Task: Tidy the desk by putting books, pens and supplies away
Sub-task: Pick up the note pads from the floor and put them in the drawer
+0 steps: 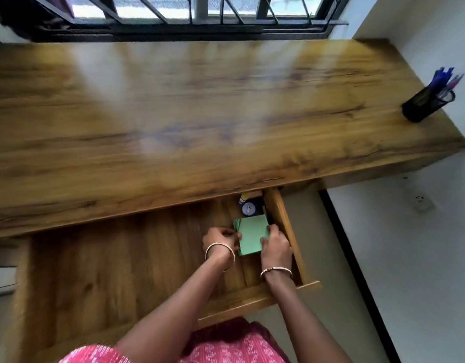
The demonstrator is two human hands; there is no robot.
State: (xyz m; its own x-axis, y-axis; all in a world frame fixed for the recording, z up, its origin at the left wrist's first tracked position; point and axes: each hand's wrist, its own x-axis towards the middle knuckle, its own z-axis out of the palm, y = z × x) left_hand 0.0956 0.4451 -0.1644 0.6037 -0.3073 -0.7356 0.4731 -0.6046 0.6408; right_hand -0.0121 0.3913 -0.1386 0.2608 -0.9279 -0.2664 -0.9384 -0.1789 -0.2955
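Both hands on a green pad inside the open drawer.

I see my left hand (220, 241) pinching the left edge of the green notepad stack (251, 233), and my right hand (275, 247) closed over its right edge, so each grip is narrow and holding the pad. The pad lies in the right end of the pulled-out drawer (283, 221), just beside its right wall. Behind it, toward the back of the drawer, sit 2 small round containers (248, 206), partly hidden under the counter (200, 113) edge. A black mesh pen holder (426, 104) with blue pens (443, 78) stands at the counter's far right corner, well apart from the drawer.
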